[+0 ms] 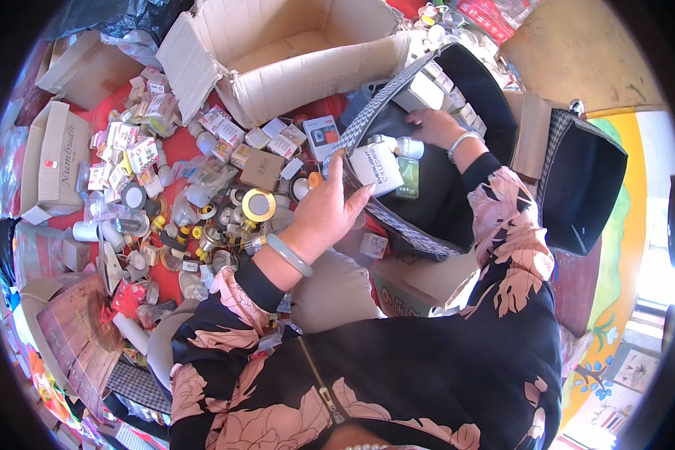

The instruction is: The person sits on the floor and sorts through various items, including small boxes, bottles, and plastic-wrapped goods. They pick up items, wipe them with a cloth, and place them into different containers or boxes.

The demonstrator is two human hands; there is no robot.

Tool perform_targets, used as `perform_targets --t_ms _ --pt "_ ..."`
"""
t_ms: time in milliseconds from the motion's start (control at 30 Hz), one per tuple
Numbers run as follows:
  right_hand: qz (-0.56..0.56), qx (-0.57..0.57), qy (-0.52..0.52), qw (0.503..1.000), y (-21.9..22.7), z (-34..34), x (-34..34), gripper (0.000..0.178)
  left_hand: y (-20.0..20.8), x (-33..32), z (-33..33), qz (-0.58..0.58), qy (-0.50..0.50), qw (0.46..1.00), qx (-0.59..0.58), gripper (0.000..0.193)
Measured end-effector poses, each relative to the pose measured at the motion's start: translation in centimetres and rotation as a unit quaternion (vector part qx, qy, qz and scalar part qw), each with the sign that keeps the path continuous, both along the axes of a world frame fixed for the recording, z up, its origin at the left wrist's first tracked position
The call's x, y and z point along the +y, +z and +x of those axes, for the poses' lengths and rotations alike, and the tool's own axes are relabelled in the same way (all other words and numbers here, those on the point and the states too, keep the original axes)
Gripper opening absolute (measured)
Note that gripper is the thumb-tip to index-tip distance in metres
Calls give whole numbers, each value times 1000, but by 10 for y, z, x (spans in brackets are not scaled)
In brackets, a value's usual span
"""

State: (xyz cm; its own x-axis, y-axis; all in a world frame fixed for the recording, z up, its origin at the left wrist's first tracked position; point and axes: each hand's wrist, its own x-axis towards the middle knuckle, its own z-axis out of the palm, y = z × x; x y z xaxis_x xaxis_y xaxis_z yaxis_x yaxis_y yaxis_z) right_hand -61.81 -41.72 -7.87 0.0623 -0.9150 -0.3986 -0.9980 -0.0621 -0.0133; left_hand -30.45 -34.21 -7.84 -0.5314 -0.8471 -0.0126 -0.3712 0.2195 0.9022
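One red covering (178, 141) spreads under the goods, in a room whose yellow painted wall (630, 142) stands at the right beside a bright opening (660, 232). At the far side sits a large open carton (319, 81); nearer and to its right gapes a black-lined bag (446, 202). The step in hand looks like handling goods inside it. The left hand (328, 211) is at the bag's left rim, its grip apart, thumb spread from forefinger. The right hand (436, 129) reaches in from the right; I cannot tell whether its grip is clamped on anything. Going on calls, I judge, for the rim held wide. Inside the bag, a white box (375, 169) lies by the left thumb, a green box (406, 180) just right of it. Left of the hands lies a yellow-rimmed disc (259, 205).
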Motion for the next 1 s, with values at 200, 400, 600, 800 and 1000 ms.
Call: perform_targets --t_ms 200,400,600,800,1000 --pt "105 88 -27 990 -28 38 10 53 -6 -1 -4 -32 12 999 7 69" --pt "58 0 -100 993 -19 7 8 52 -3 -2 -5 -40 15 999 19 69" --pt "136 -190 -238 943 33 -14 3 54 4 -2 0 -1 -5 1000 9 70" --pt "197 -68 -224 952 50 -50 -10 54 8 -2 1 14 -15 1000 7 71" --pt "25 -4 -271 962 21 -101 -24 46 6 -2 3 22 -13 1000 12 72"
